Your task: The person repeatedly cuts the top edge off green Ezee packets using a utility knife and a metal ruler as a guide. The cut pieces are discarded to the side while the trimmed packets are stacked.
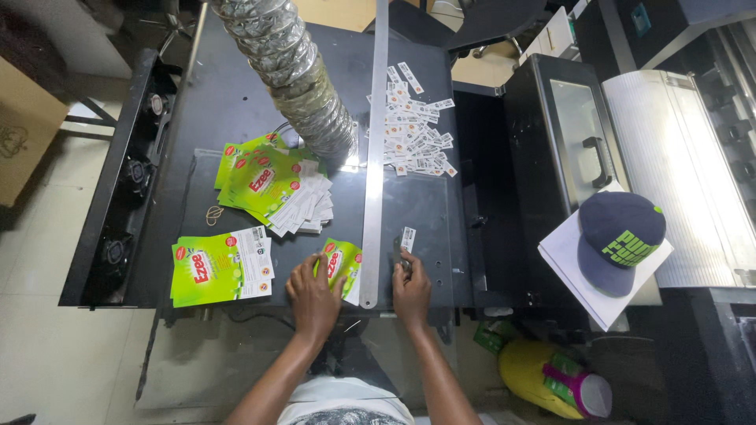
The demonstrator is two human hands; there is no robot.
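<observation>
Flanking one long metal ruler [373,149], the left hand [313,297] presses spread fingers on one green label stack [342,265] of three, the right hand [410,288] pinching one small strip [407,239].

Green label [342,266] half hidden under left hand [313,296], foil duct [299,75] cut off above

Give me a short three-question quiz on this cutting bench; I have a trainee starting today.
1. True or false: the left hand rests on a small stack of green labels.
2. Which lies beside the right hand? A) the long metal ruler B) a pair of scissors C) a roll of tape
3. What sits on the white sheets at the right?

Key:
1. True
2. A
3. A dark cap with green lettering
</observation>
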